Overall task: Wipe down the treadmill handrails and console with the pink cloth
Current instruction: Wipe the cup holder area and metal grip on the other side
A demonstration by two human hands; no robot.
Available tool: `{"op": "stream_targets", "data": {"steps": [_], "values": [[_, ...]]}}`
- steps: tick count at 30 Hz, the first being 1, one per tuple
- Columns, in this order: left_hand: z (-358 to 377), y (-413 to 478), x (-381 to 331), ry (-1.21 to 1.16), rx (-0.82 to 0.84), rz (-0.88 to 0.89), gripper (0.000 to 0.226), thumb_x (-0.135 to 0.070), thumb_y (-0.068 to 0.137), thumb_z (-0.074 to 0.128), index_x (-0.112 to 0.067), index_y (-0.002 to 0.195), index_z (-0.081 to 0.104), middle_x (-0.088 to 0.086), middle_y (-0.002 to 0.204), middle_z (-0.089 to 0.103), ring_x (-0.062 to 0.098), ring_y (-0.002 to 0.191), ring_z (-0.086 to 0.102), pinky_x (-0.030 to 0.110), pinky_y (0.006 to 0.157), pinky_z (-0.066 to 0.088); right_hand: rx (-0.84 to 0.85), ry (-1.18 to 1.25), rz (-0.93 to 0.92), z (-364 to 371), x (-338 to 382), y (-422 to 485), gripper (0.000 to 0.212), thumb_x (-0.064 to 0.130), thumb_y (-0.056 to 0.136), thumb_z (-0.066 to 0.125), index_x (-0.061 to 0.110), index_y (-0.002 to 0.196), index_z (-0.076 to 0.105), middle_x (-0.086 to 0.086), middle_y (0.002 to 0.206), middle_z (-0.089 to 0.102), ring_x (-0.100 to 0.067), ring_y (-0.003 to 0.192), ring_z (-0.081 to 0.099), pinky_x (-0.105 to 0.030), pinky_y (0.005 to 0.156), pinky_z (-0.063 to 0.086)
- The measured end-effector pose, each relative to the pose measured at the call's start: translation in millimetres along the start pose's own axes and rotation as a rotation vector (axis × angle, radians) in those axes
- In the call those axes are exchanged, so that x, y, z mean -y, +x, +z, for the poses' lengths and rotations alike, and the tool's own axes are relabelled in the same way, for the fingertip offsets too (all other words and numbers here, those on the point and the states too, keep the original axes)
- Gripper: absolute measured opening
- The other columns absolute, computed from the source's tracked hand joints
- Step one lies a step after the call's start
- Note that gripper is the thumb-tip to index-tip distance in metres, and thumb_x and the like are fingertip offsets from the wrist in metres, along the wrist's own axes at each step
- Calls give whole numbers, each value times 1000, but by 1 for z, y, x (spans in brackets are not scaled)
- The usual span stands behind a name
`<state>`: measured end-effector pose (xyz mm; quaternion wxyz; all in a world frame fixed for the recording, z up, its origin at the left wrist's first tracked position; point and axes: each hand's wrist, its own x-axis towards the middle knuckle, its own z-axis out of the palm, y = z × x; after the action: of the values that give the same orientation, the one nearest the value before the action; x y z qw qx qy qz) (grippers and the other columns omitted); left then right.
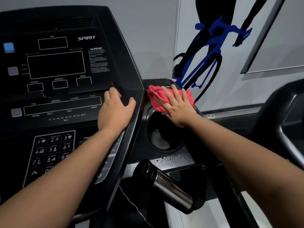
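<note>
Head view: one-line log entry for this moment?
right hand: presses pink cloth flat by cup holder | left hand: rests on console edge

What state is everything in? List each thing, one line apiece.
console, display windows dark.
pink cloth, bunched, pressed against the tray beside the console.
right hand, fingers straight, pressing the pink cloth.
left hand, resting on the console's right edge, holding nothing.
cup holder, nothing in it, bottom looks damp.
tray, front part beaded with droplets.
</note>
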<state>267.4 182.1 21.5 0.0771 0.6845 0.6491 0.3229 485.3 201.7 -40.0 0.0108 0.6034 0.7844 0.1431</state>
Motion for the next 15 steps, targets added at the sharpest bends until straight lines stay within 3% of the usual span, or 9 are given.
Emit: {"op": "stream_targets", "data": {"steps": [3, 9, 12, 15], "values": [[0, 0, 1, 3, -3, -7, 35, -43, 91, 50, -13, 106, 42, -3, 105, 39, 23, 83, 49, 33, 67, 34, 50, 203, 145, 4, -17, -10, 62, 53, 98, 28, 29, 152, 10, -7, 157, -20, -36, 143, -13, -54, 114, -3], [2, -1, -1, 14, -12, -11, 33, -41, 91, 49, -12, 105, 41, 0, 105, 42, 23, 81, 48, 34, 66, 35, 22, 573, 360, 19, -39, -24, 77, 60, 91, 38, 38, 148, -9, -16, 156, 9, -40, 136, 26, -50, 112, 23], [4, 0, -4, 42, -19, 6, 35, -40, 91, 48, -10, 106, 40, 5, 107, 44, 25, 80, 47, 35, 65, 35, 6, 519, 436, 19, -30, -25, 78, 63, 90, 35, 37, 148, -11, -19, 154, 13, -41, 132, 30, -52, 107, 30], [4, 3, -5, 65, -23, 7, 36, -41, 91, 47, -10, 108, 39, 7, 108, 44, 25, 80, 46, 34, 65, 33, -87, 379, 393, 11, -17, -14, 76, 62, 91, 34, 35, 150, -6, -18, 153, 14, -39, 132, 28, -53, 104, 30]]}}
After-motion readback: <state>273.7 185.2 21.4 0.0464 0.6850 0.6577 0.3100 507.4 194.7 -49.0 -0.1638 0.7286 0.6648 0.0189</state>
